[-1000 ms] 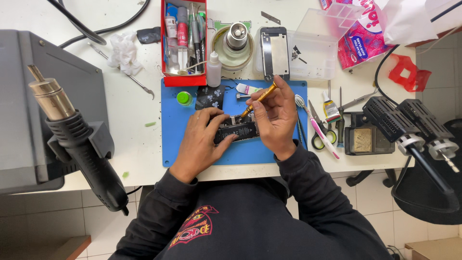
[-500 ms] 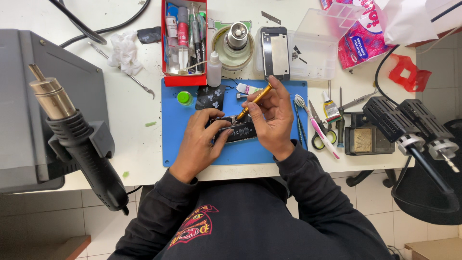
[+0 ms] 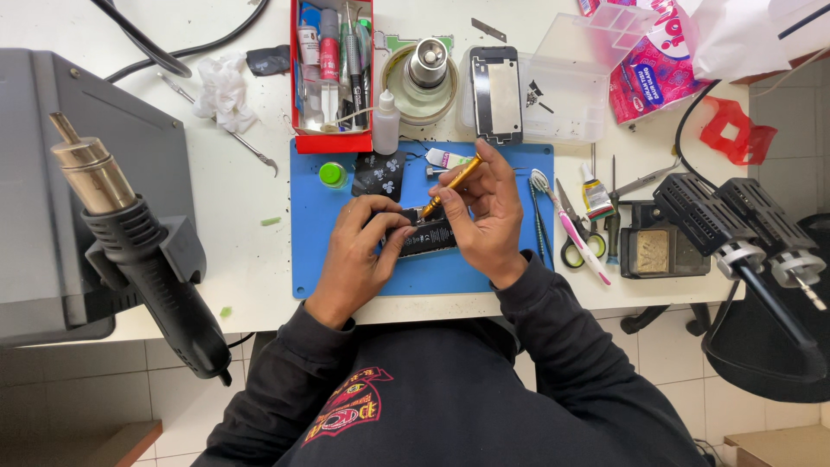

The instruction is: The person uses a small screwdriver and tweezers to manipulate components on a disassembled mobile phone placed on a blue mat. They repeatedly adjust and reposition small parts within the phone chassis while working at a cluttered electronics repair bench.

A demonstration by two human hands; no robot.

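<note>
the white desk (image 3: 242,216) carries everything, and its near edge runs just under both wrists, so neither forearm has much support behind it. at the left a grey station (image 3: 52,173) and its black hot air gun (image 3: 147,259) stand well apart from the work. the blue mat (image 3: 311,251) lies in the middle, with bare blue along its left side and near edge, and that looks like the safest room for shifting anything.

on the mat sits the opened phone (image 3: 432,238), dark, lying flat between the hands. the left hand (image 3: 359,251) pins its left end, grip closed on the phone, fingers curled over the top edge. the right hand (image 3: 488,216) has its grip closed on the orange screwdriver (image 3: 450,186), held like a pen with the shaft tilted up and away, and the tip down at the phone's upper edge.

to do this well, i judge the driver should stand nearer upright over the screw, with light downward pressure, while the left hand keeps the phone from twisting.

room is tight to the right: scissors (image 3: 571,233) and a pink tool (image 3: 581,242) lie just beside the mat's edge. above, the red tray (image 3: 333,143) and a small white bottle (image 3: 386,125) stand near the mat's far edge, with a green cap (image 3: 331,174) on the mat by them, easy to knock.
</note>
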